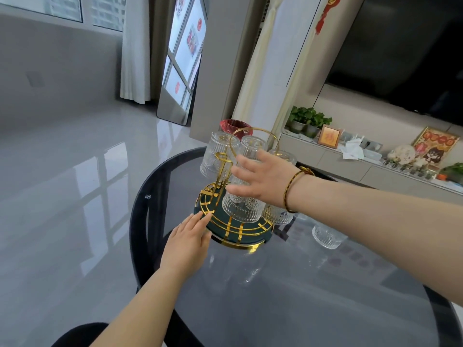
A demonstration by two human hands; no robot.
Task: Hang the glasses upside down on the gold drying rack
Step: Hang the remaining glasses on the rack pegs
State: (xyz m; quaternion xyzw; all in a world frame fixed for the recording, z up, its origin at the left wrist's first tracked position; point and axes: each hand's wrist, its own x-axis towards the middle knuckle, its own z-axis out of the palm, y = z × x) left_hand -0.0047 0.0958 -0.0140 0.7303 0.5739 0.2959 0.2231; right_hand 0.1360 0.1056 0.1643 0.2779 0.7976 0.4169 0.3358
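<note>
1. A gold drying rack (233,221) is seen on a round, dark glass table (300,296); its dark green base is edged and gridded in gold, and a ring handle (253,132) rises at the top.
2. Several ribbed clear glasses are hung upside down on the rack's prongs: one at the far left (213,156), one at the centre back (250,147), one at the right (278,216) that is largely hidden behind the forearm, and a front glass (240,209) nearest the camera.
3. One gold prong (220,166) at the left front is left bare (its looped tip is plainly visible).
4. The right hand (260,181) is placed against the upper part of the front glass, fingers spread wide and only loosely curved around it — whether a real grip is held cannot be told. A thin gold-and-dark bracelet (292,189) is worn on that wrist.
5. The left hand (188,241) is laid flat and open with nothing held, fingertips (200,217) touching the left rim of the rack's base.
6. One more glass (327,235) is left on the table, apart from the rack to its right and just below the right forearm — its orientation cannot be made out.
7. A red-lined bin (234,126) is seen on the floor beyond the table.
</note>
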